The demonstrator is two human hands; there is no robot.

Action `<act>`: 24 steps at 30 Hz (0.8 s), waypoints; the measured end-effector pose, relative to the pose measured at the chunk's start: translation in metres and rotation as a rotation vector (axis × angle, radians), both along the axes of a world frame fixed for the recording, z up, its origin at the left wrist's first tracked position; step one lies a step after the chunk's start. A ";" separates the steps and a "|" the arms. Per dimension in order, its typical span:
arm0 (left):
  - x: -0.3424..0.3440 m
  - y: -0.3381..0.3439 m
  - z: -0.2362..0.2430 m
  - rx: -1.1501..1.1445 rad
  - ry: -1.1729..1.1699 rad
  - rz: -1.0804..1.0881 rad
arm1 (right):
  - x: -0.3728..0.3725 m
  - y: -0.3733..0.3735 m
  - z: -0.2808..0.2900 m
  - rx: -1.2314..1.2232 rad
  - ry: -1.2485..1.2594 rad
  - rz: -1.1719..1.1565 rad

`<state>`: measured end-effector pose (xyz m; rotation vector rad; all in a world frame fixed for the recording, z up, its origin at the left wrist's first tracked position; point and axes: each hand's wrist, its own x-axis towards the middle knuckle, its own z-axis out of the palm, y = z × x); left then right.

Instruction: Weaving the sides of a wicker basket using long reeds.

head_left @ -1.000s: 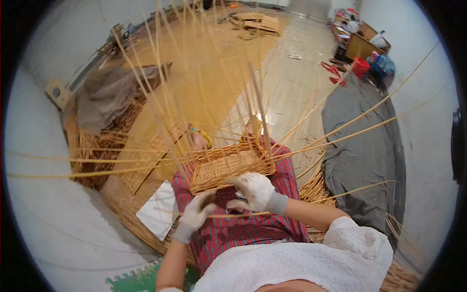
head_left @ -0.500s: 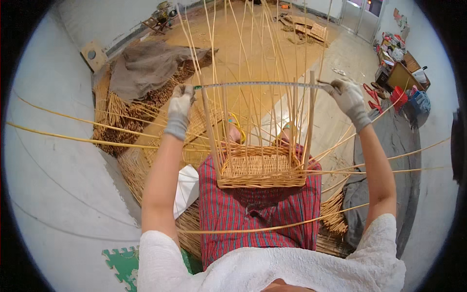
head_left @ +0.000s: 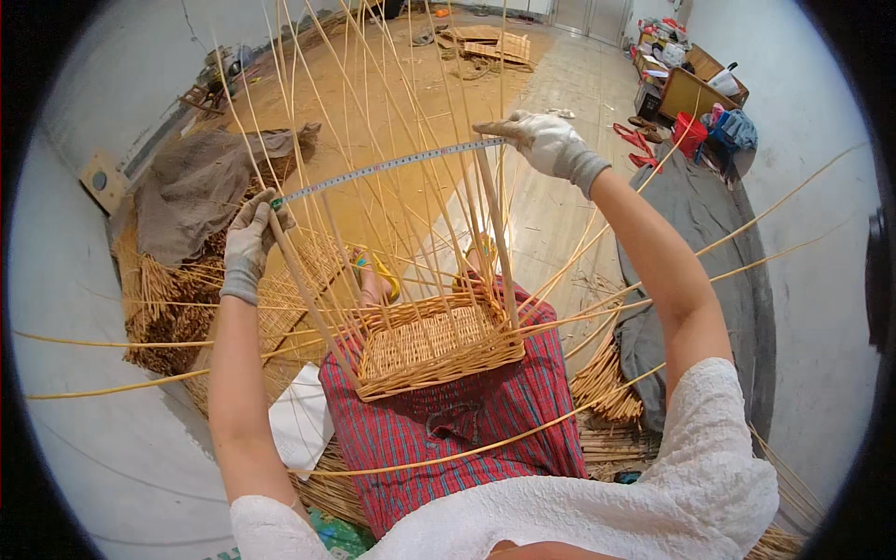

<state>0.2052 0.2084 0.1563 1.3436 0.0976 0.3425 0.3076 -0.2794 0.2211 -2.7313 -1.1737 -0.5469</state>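
A honey-coloured woven basket [head_left: 443, 369], rectangular and low-walled, sat near the far edge of the lap [head_left: 523, 411], its right end turned slightly away. Thin canes [head_left: 103, 391] stood tall from it or spread sideways. Two thick stakes [head_left: 308, 294] rose at its near corners, leaning left. A pale tape measure [head_left: 383, 166], marked in dark lines and green at its left end, stretched between their upper ends.

Red, blue-striped lap fabric [head_left: 527, 401] supports one rectangular, golden-brown wicker basket [head_left: 429, 341]. The pale, glossy floor [head_left: 579, 75] bears red strappy footwear [head_left: 636, 140]; flat tan sheeting [head_left: 425, 103], covering part of it, bears brown woven panels [head_left: 499, 47].
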 end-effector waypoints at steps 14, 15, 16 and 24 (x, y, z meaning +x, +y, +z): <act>-0.012 -0.010 0.023 0.269 0.197 0.069 | -0.012 0.011 0.015 0.050 0.141 -0.064; -0.013 -0.010 0.022 0.261 0.180 0.069 | -0.012 0.015 0.015 0.045 0.148 -0.060; -0.012 -0.009 0.023 0.257 0.189 0.072 | -0.010 0.019 0.015 0.071 0.137 -0.051; -0.007 -0.013 0.029 0.285 0.231 0.072 | -0.010 0.013 0.015 0.177 0.187 -0.012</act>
